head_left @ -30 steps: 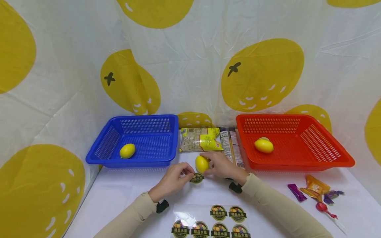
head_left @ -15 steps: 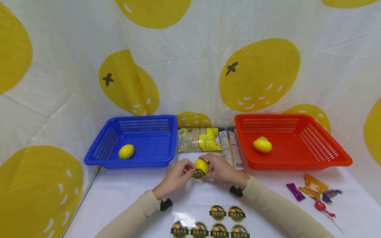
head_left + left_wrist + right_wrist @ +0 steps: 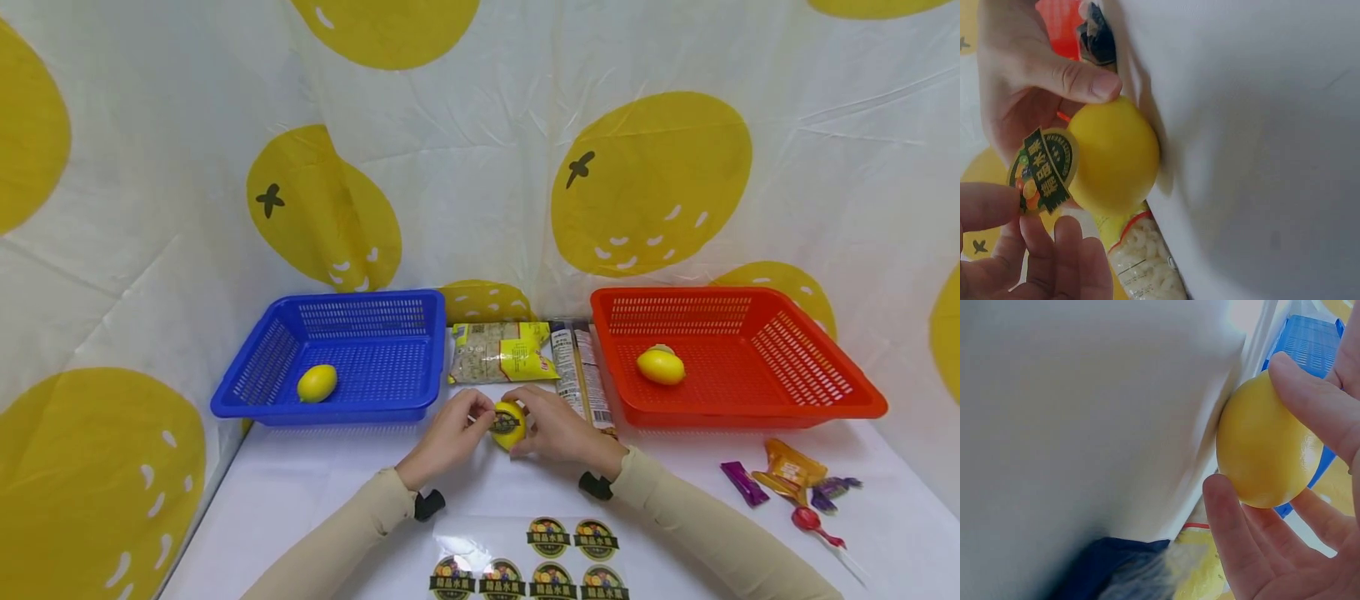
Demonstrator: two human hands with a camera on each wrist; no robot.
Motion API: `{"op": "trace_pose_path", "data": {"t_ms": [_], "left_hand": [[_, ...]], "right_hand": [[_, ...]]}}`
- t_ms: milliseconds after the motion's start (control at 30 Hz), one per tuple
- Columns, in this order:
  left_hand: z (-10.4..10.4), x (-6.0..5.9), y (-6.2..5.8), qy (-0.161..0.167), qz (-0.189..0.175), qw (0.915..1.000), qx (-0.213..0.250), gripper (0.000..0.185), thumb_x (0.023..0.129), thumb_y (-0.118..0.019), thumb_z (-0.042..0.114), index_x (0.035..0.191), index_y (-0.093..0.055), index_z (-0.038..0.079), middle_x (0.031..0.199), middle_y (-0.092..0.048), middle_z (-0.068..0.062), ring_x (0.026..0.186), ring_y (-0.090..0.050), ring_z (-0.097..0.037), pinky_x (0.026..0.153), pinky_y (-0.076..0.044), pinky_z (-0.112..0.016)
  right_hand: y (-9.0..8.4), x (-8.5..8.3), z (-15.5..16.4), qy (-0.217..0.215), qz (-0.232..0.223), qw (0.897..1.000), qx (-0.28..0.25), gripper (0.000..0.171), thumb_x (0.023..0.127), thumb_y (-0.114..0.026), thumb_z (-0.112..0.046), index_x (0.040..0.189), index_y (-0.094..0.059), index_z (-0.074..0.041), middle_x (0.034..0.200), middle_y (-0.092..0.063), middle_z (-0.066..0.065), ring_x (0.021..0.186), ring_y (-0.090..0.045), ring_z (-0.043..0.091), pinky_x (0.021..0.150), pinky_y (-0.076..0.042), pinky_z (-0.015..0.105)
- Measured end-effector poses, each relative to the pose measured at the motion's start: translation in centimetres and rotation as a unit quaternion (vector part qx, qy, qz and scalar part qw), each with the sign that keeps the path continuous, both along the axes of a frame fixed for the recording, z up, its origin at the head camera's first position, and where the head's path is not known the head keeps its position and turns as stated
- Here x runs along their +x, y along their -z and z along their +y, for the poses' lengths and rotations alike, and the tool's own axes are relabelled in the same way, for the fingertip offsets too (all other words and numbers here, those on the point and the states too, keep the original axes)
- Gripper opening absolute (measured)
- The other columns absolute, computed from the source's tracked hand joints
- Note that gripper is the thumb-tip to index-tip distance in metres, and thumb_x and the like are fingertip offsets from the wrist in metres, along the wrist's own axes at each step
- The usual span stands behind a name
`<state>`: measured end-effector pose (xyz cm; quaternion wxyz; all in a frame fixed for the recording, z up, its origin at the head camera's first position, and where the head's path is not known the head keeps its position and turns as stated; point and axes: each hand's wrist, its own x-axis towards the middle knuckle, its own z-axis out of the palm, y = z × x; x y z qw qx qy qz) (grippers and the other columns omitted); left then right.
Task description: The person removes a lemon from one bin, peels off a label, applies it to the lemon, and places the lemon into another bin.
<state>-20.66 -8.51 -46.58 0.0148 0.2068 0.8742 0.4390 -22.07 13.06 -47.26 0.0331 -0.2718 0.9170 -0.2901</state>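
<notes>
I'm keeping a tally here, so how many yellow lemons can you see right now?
3. One lemon lies in the blue basket, one lemon in the red basket, and one lemon between both hands over the table. None looks hidden.

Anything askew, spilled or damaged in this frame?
Nothing stands out. The right hand holds a lemon on the table while the left hand presses a sticker onto it, one edge not yet stuck down.

Head view looks down from above; both wrist views closely share the lemon (image 3: 509,422).
</notes>
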Motion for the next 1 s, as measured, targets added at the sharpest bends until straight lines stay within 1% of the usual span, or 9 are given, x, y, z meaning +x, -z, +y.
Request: {"op": "trace_pose_path", "data": {"t_ms": [133, 200, 400, 533, 667, 833, 1000], "left_hand": [[0.0, -0.5, -0.2, -0.007, -0.007, 0.9999, 0.003, 0.007, 0.101, -0.061, 0.012, 0.103, -0.068, 0.009, 0.095, -0.068, -0.005, 0.086, -0.061, -0.011, 0.078, -0.053, -0.024], [0.0, -0.8, -0.2, -0.012, -0.011, 0.9999, -0.002, 0.008, 0.100, -0.063, 0.013, 0.103, -0.069, 0.010, 0.095, -0.068, -0.003, 0.086, -0.061, -0.011, 0.078, -0.053, -0.025], [0.3, -1.4, -0.2, -0.003, -0.019, 0.9997, -0.015, 0.012, 0.097, -0.069, 0.020, 0.106, -0.071, 0.012, 0.099, -0.071, -0.001, 0.092, -0.064, -0.011, 0.085, -0.054, -0.029], [0.6, -1.7, -0.1, -0.002, -0.021, 0.9997, -0.010, 0.012, 0.096, -0.071, 0.019, 0.105, -0.071, 0.012, 0.098, -0.072, -0.001, 0.091, -0.065, -0.012, 0.086, -0.053, -0.031], [0.8, -1.9, 0.2, -0.007, -0.018, 0.9998, -0.008, 0.010, 0.095, -0.072, 0.017, 0.103, -0.072, 0.012, 0.095, -0.073, -0.001, 0.088, -0.064, -0.011, 0.084, -0.051, -0.029], [1.0, -2.1, 0.7, -0.015, -0.017, 0.9997, -0.012, 0.009, 0.094, -0.072, 0.017, 0.102, -0.072, 0.011, 0.092, -0.072, -0.001, 0.083, -0.060, -0.008, 0.077, -0.049, -0.025], [1.1, -2.3, 1.0, -0.021, -0.023, 0.9995, -0.007, 0.009, 0.094, -0.073, 0.017, 0.101, -0.071, 0.011, 0.090, -0.071, -0.002, 0.081, -0.060, -0.009, 0.074, -0.049, -0.025]], "right_hand": [[0.1, 0.2, -0.1, 0.001, 0.003, 1.000, 0.000, 0.074, 0.070, -0.096, -0.026, 0.133, -0.059, -0.015, 0.130, -0.064, 0.004, 0.106, -0.064, 0.020, 0.075, -0.052, 0.021], [0.1, 0.2, -0.1, 0.002, 0.006, 1.000, 0.001, 0.075, 0.069, -0.096, -0.026, 0.133, -0.058, -0.015, 0.130, -0.064, 0.004, 0.105, -0.063, 0.019, 0.075, -0.052, 0.021], [0.0, 0.2, -0.1, -0.005, 0.033, 0.999, 0.010, 0.075, 0.069, -0.097, -0.027, 0.132, -0.059, -0.015, 0.126, -0.064, 0.003, 0.100, -0.063, 0.017, 0.074, -0.052, 0.022], [0.0, 0.2, 0.0, -0.006, 0.037, 0.999, 0.010, 0.074, 0.069, -0.097, -0.028, 0.132, -0.059, -0.016, 0.125, -0.064, 0.002, 0.099, -0.062, 0.016, 0.075, -0.051, 0.022], [0.1, 0.2, 0.0, -0.006, 0.037, 0.999, 0.010, 0.074, 0.069, -0.097, -0.026, 0.131, -0.059, -0.015, 0.124, -0.064, 0.003, 0.099, -0.063, 0.018, 0.074, -0.051, 0.023], [0.2, 0.3, 0.0, -0.005, 0.033, 0.999, 0.009, 0.073, 0.069, -0.097, -0.025, 0.130, -0.059, -0.016, 0.124, -0.064, 0.003, 0.100, -0.062, 0.018, 0.074, -0.050, 0.022], [0.2, 0.3, 0.0, -0.003, 0.036, 0.999, 0.010, 0.072, 0.069, -0.097, -0.025, 0.130, -0.059, -0.017, 0.125, -0.064, 0.004, 0.100, -0.062, 0.017, 0.074, -0.050, 0.022]]}}
